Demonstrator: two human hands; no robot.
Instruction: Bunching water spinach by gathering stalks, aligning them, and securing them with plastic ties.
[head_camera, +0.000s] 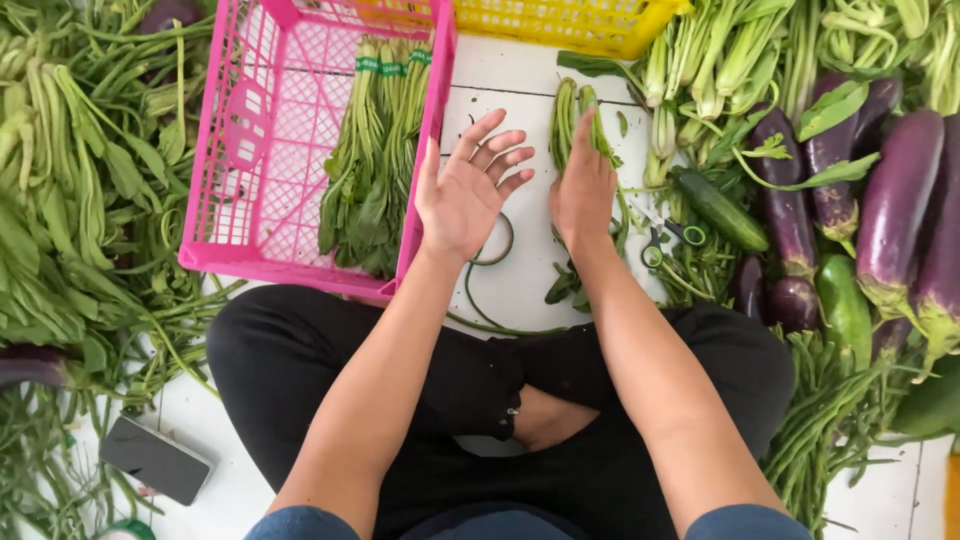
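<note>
My left hand (468, 188) hovers palm-up with fingers spread, just right of the pink crate (262, 150), holding nothing. My right hand (583, 185) lies flat on a bunch of green stalks (566, 115) on the white floor, pressing it down. Inside the pink crate lie bundles of leafy greens (378, 160) tied with green tape. A roll of green tape (497, 246) sits on the floor under my left wrist. I sit cross-legged in black trousers.
A yellow crate (560, 22) stands at the top. Purple eggplants (893, 205), cucumbers (722, 210) and more greens are piled on the right, with small scissors (664, 240) near my right wrist. Loose leafy greens (70, 200) cover the left. A dark phone (155, 460) lies at lower left.
</note>
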